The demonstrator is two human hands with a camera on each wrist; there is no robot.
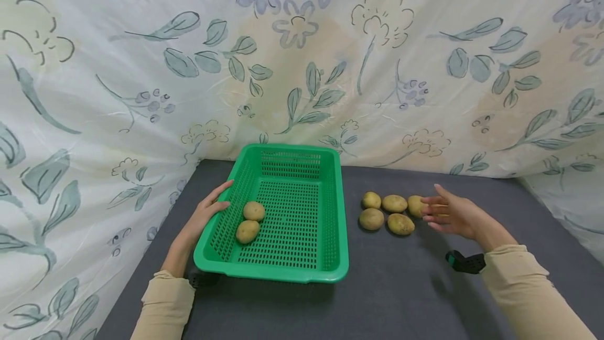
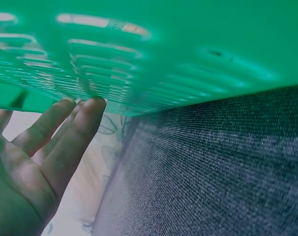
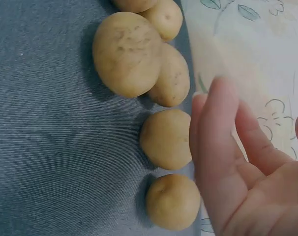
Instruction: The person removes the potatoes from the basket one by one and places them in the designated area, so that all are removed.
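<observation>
A green plastic basket (image 1: 283, 272) with slotted walls stands left of the middle in the head view. Inside, near its left wall, lie two potatoes (image 1: 254, 211). At the basket's left rim is my left hand (image 1: 207, 214); in the left wrist view its fairly straight fingers (image 2: 80, 132) reach up to the slotted outer wall. Right of the basket, several loose potatoes (image 1: 394, 203) are grouped on the dark cloth. My right hand (image 1: 455, 214) hovers at the right end of this group, fingers loosely bent and nothing held. The right wrist view shows potatoes (image 3: 168, 139) beside its fingers.
A dark grey cloth (image 1: 391, 287) covers the table. Pale floral sheeting (image 1: 302, 67) hangs behind the table and along its left side. Near the right sleeve shows a black strap (image 1: 464, 262).
</observation>
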